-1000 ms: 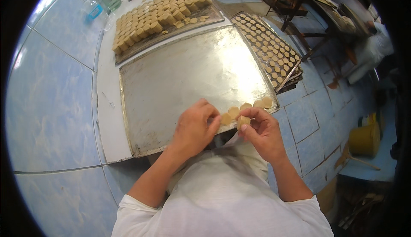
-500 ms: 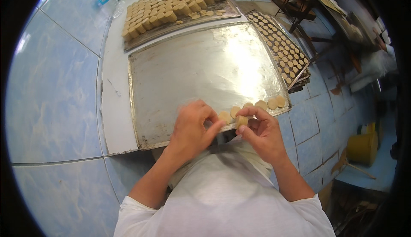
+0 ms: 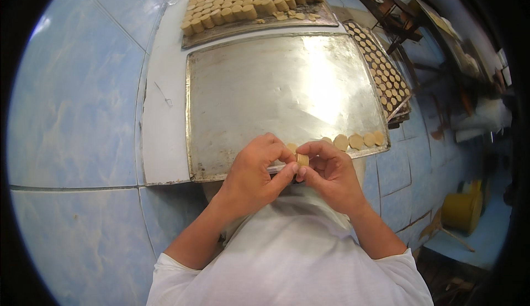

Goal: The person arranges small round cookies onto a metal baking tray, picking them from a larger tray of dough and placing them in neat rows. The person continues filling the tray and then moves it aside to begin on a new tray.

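Observation:
A short stack of thin, round, pale dough discs [image 3: 302, 161] is held over the near edge of a metal baking tray [image 3: 243, 96]. My right hand [image 3: 329, 170] grips it between bent fingers and thumb. From the other side, my left hand [image 3: 258, 168] pinches the stack's left end with thumb and forefinger; whether one disc has come loose is hidden by the fingertips. Single dough discs [image 3: 356, 141] lie in a row along the tray's near right edge, partly covered by my right hand.
Beyond the tray stands a board with many stacked dough discs [image 3: 243, 12] and some scraps. At right, lower down, are piled trays bearing spaced discs [image 3: 385, 74]. A thin wire tool [image 3: 164, 95] lies on the white table [image 3: 163, 135]. A yellow bucket [image 3: 461, 212] sits at far right.
My left hand has moved right to meet the stack in my right hand, its fingers now closing on the end. The view has shifted, so the tray appears further right.

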Tool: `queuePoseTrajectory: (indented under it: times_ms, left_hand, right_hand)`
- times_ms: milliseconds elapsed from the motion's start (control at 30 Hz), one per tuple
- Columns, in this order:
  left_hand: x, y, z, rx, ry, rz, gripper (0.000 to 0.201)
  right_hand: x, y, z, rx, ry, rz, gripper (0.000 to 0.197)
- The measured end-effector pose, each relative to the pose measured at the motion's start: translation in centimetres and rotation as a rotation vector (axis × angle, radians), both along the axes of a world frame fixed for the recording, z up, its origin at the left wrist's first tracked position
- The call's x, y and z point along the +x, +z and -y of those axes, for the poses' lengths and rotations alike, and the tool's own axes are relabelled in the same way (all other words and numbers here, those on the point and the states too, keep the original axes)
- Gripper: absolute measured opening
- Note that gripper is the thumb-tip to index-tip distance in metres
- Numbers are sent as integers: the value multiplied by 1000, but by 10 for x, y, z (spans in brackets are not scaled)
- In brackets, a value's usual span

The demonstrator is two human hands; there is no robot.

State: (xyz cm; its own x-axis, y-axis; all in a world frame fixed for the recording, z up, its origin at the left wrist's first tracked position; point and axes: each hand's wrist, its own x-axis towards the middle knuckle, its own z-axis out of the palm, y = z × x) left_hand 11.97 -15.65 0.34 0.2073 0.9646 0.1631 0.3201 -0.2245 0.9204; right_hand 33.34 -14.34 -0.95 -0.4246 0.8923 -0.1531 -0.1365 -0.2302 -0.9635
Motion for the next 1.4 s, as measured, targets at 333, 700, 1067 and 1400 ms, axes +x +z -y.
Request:
queuePoseTrajectory:
  times_ms: [333, 700, 1067, 1400]
  left_hand:
    - [-21, 3, 10, -71, 96, -102, 8]
    - [-47, -1, 21, -29, 277, -329, 10]
    - [-67, -1, 31, -14, 377, -361, 9]
    - [-73, 1, 45, -84, 362, -72, 10]
  right_hand:
    - [-20, 6, -4, -23, 69, 86, 30]
    - [-41, 4, -9, 48, 105, 76, 26]
    - [-61, 2, -13, 14, 199, 135, 29]
    - [-83, 7, -9, -5, 202, 29, 19]
